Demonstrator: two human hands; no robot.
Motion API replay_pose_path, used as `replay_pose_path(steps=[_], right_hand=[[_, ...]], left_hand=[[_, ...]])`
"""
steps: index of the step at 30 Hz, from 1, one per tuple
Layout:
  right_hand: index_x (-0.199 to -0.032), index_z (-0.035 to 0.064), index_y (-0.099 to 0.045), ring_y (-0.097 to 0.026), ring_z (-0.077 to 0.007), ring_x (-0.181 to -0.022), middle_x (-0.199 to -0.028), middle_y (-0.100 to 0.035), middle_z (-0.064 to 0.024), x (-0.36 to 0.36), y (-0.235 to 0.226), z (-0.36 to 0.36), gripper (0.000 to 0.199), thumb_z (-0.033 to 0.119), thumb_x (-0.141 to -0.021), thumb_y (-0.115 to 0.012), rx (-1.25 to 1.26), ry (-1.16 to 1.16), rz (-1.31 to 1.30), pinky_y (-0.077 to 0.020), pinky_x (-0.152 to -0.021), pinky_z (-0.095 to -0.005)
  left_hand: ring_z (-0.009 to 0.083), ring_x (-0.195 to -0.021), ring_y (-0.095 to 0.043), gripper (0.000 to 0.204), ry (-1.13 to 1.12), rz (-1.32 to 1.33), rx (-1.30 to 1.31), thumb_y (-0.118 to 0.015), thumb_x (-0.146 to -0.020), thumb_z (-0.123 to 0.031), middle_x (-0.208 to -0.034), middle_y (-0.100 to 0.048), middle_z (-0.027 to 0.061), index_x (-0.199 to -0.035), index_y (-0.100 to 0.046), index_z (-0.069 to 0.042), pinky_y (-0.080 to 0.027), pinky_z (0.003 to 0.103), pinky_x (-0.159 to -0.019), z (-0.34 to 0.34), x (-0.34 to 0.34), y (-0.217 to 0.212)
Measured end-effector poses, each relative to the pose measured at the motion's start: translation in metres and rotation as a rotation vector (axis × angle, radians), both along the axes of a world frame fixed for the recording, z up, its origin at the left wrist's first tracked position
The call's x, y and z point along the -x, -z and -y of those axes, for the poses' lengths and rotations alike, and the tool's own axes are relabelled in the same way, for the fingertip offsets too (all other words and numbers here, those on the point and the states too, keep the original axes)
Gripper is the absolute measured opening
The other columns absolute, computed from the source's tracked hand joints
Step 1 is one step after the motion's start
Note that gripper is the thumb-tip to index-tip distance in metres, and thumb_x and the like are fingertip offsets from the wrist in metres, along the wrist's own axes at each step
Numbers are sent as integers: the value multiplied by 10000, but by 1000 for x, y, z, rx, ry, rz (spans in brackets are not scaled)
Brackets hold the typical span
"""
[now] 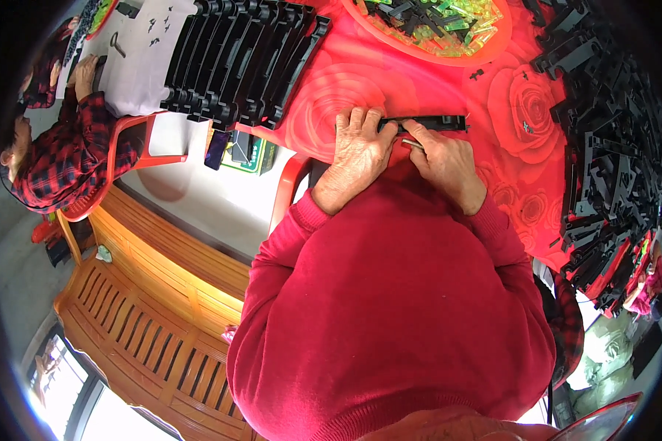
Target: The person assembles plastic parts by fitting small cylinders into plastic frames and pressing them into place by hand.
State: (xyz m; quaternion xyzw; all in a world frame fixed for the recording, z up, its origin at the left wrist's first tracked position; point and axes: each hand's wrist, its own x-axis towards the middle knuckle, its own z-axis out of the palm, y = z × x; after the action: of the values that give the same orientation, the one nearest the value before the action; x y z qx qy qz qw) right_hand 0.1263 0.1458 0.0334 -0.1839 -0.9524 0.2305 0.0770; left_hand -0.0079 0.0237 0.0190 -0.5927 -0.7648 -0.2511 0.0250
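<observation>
A long black plastic strip lies crosswise at the near edge of the red table. My left hand is closed over its left end, with the thumb against the strip's near side. At the strip's middle, the forefinger of my right hand presses on it. A slim, silvery tool sticks out from my curled right fingers; the rest of it is hidden, so its kind cannot be told.
Finished-looking black strips stand in a row at the far left. An orange bowl holds yellow-green and black pieces. Black parts are heaped on the right. A person in a checked shirt sits left, near a wooden bench.
</observation>
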Motion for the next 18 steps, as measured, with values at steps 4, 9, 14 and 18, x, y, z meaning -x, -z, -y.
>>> replay_pose_path(steps=[4, 9, 14, 18], right_hand=[[-1170, 174, -607, -625, -309, -575, -686, -642, -137, 2, -4, -2, 359, 142, -812, -588, 4, -5, 57, -502, -527, -430], [-1169, 169, -606, -627, -324, -609, -705, -645, -150, 3, -5, -3, 343, 160, -827, -586, 52, 4, 140, -497, -537, -436], [-1062, 61, -603, -641, -287, -662, -817, -654, -151, -10, -14, -9, 229, 118, -840, -612, 376, 89, -208, -496, -589, -389], [-936, 13, -602, -566, -163, -619, -754, -594, -105, -11, -32, -22, 69, 36, -871, -596, 392, 208, -342, -451, -581, -273]], left_hand=[[277, -917, -521, 224, 11, 5, 25, -716, -692, -137, -968, -559, 90, -900, -646, -89, -400, 404, -794, -1, -1, 2], [283, -927, -525, 229, 23, 16, 28, -707, -703, -127, -1000, -566, 99, -920, -648, -83, -407, 411, -801, -1, 1, 2], [301, -994, -527, 283, 41, 31, -37, -717, -703, -121, -1061, -566, 113, -973, -650, -69, -407, 425, -872, 7, 4, -2], [307, -1013, -523, 308, 23, 23, -101, -734, -697, -123, -1094, -558, 113, -986, -647, -61, -402, 436, -896, 12, 9, -8]])
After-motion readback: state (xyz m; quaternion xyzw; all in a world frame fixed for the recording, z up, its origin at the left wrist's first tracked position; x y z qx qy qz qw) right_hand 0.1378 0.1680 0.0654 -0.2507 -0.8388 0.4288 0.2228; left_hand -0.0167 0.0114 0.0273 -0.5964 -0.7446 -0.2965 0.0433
